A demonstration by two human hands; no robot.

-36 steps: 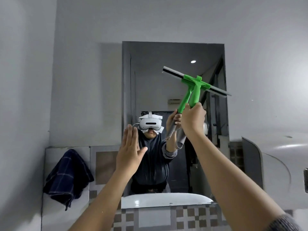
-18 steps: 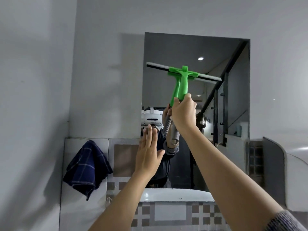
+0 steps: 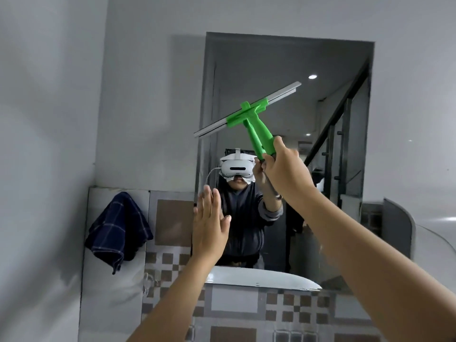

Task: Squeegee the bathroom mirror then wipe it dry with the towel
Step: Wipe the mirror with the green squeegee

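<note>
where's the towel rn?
Head view, lower left: the dark blue plaid towel hangs on the tiled wall left of the mirror, beyond the open left hand. Neither hand touches it.

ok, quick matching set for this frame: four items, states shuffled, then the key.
Items
1. green plastic squeegee
2. dark blue checked towel
3. left hand
4. rectangular wall mirror

States
A. hanging on the tiled wall
B. open, flat, empty
C. gripped by the right hand, blade tilted
D. above the white basin

Pairs: 1-C, 2-A, 3-B, 4-D
</note>
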